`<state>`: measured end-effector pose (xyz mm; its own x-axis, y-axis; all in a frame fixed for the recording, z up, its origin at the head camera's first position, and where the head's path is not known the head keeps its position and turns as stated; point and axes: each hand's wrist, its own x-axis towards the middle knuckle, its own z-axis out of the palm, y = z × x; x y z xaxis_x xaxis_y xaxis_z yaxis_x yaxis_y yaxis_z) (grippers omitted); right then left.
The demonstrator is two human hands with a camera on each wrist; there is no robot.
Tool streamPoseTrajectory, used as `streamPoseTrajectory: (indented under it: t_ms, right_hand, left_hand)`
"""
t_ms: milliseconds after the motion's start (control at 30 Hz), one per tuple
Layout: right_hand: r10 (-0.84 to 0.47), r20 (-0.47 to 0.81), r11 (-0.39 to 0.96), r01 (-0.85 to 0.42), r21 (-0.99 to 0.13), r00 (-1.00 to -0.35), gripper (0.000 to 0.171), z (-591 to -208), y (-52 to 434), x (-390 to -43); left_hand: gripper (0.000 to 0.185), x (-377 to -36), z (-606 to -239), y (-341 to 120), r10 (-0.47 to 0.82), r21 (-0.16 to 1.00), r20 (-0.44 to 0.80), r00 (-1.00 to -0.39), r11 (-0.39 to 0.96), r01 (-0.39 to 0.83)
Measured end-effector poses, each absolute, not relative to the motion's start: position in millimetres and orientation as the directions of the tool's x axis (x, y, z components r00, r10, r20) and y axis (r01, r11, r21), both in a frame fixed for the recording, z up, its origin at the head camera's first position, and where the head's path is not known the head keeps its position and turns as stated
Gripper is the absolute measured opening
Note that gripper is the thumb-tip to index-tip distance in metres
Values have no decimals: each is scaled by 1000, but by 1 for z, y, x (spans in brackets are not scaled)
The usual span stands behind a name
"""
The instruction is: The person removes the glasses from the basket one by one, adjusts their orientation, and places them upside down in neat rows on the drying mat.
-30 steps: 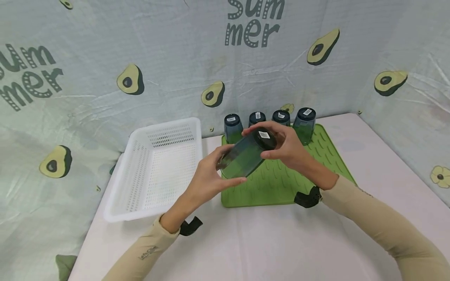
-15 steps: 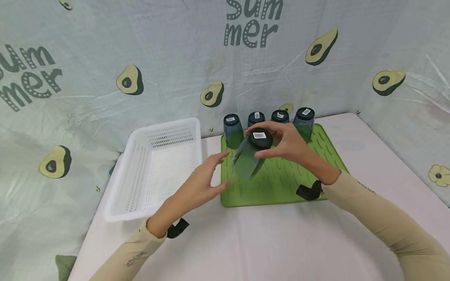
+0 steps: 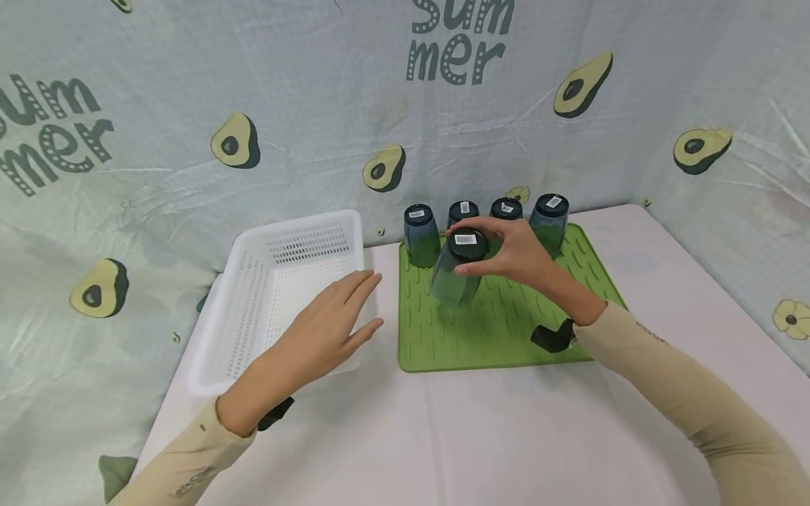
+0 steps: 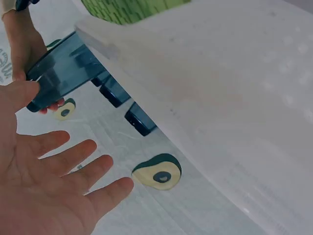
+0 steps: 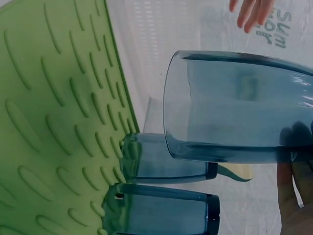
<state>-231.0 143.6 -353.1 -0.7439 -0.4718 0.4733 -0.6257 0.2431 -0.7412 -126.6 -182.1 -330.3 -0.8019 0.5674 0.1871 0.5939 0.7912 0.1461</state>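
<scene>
1. The right hand [image 3: 515,256] grips the translucent blue-grey plastic tumbler [image 3: 457,270] by its base. The glass hangs mouth-down under the fingers, just above the ribbed green silicone drying mat [image 3: 506,323].
2. The left hand [image 3: 329,327] is spread and holds nothing, over the near corner of the white perforated plastic basket [image 3: 278,295].
3. Four matching upturned tumblers [image 3: 484,214] stand beyond the right hand — barcode stickers on their bases.
4. The pale pink table [image 3: 506,436] lies beneath, backed by an avocado-print cloth [image 3: 253,105].
</scene>
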Motion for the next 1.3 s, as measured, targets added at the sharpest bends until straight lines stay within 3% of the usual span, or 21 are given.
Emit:
streamPoseTrajectory:
  t_ms: [200,367,967,1300]
  right_hand:
    - [-451,477,315,-635,-705,-754,56,-358,135,-238]
    - [-446,484,356,-646,-675,-753,59,-363,125,-243]
    - [-356,467,418,-585,-695,-810,62,-390,86,-267]
    - [-326,418,414,-526,-743,-848,64,-399,73,-277]
  left_hand:
    - [66,-124,-329,-195,539,-29,120,-833,841,540]
    - [67,-123,-329,-203,507,-85,97,-857,862,500]
    - [77,-124,-316,-242,322,34,-10,-947,946,321]
    - [75,-123,-313,-255,301,33,89,-949,952,305]
